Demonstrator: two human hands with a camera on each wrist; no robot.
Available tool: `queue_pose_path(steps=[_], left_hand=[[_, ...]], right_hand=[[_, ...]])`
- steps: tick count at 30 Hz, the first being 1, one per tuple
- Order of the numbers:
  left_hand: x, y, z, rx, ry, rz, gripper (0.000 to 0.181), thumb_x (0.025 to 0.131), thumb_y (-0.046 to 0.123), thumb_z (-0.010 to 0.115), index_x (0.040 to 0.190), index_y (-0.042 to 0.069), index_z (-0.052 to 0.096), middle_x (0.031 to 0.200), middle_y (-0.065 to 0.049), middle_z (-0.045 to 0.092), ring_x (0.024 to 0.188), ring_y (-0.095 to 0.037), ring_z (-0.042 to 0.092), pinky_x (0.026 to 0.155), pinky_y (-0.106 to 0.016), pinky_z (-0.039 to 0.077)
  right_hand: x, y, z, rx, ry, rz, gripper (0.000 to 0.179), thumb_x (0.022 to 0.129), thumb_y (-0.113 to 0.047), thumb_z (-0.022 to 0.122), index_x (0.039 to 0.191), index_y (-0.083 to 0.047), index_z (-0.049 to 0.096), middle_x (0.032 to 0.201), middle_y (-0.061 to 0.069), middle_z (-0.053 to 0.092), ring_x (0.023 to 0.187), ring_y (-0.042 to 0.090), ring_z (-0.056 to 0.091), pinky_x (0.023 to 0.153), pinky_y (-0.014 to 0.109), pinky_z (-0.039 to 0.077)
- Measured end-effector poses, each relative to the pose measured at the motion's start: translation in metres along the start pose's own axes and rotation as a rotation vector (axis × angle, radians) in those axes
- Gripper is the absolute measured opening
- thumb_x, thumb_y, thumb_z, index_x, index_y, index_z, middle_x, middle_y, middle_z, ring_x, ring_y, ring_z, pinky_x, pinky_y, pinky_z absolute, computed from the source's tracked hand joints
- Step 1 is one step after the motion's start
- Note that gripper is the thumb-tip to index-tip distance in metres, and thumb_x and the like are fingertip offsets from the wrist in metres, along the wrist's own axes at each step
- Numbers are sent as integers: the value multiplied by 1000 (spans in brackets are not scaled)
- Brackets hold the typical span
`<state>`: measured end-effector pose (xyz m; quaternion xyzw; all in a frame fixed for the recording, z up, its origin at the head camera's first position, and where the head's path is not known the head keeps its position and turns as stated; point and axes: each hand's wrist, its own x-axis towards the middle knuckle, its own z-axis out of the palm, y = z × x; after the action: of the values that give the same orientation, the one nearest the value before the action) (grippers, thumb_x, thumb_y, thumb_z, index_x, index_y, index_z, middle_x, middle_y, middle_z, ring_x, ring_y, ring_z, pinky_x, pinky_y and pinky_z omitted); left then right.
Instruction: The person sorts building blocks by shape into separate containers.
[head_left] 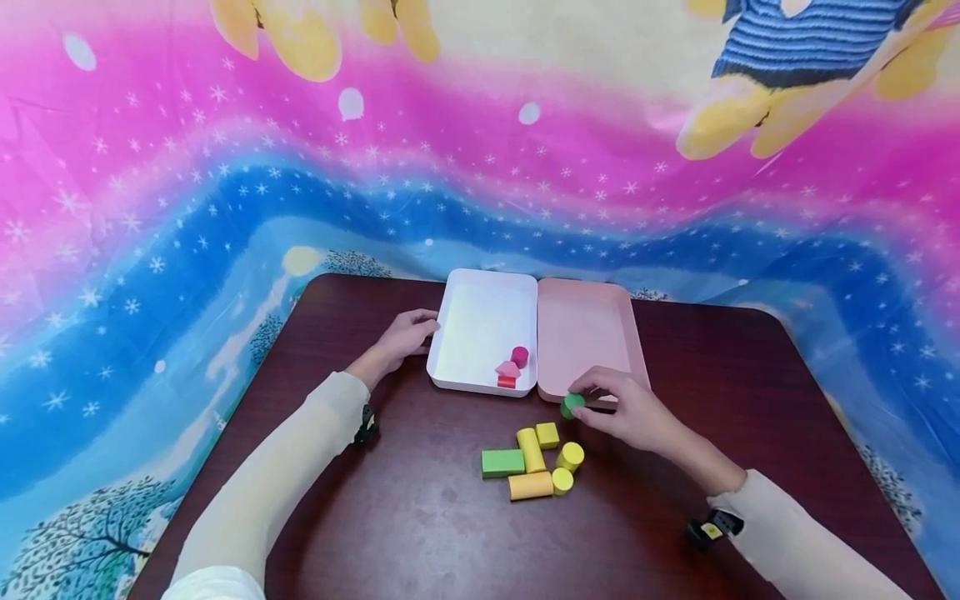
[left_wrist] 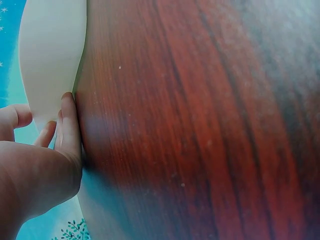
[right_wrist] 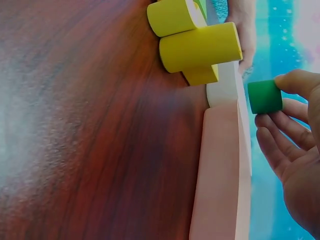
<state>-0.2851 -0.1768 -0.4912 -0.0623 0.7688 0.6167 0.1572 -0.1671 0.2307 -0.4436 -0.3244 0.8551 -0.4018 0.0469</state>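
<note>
At the left side wall of the white tray [head_left: 480, 321], my left hand [head_left: 406, 334] holds the edge; in the left wrist view one fingertip sits at the rim and other fingers [left_wrist: 70, 122] lie along the outer wall. A green cylinder block [right_wrist: 265, 96] is pinched between the thumb and fingers of my right hand [head_left: 633, 410], over the front edge of the pink tray [head_left: 585, 329]. Inside the white tray's near right corner are a dark pink cylinder [head_left: 520, 357], a pink triangular block [head_left: 507, 369] and a red block [head_left: 506, 382].
In front of the trays lie a green rectangular block [head_left: 502, 463], a yellow cube [head_left: 547, 435], a long yellow cylinder [head_left: 530, 450], an orange-yellow cylinder [head_left: 530, 486] and two short yellow cylinders [head_left: 571, 456]. The dark wooden table [head_left: 375, 517] meets a patterned cloth [head_left: 420, 208] behind.
</note>
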Motion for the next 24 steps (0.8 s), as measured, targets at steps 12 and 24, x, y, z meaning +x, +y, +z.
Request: queue_pose_path(steps=[12, 24], left_hand=[[0, -2, 0, -11, -1, 11, 47, 110, 23, 56, 154, 9, 52, 143, -14, 60, 127, -29, 62, 104, -47, 56], [-2, -1, 0, -16, 2, 22, 46, 110, 23, 55, 154, 9, 53, 141, -14, 61, 126, -30, 63, 104, -47, 56]], right_hand=[[18, -5, 8, -67, 56, -87, 25, 93, -16, 85, 116, -19, 75, 107, -11, 70, 97, 10, 69, 89, 41, 64], [30, -11, 13, -23, 65, -80, 25, 93, -17, 85, 117, -19, 76, 107, -12, 71, 99, 11, 69, 91, 45, 63]])
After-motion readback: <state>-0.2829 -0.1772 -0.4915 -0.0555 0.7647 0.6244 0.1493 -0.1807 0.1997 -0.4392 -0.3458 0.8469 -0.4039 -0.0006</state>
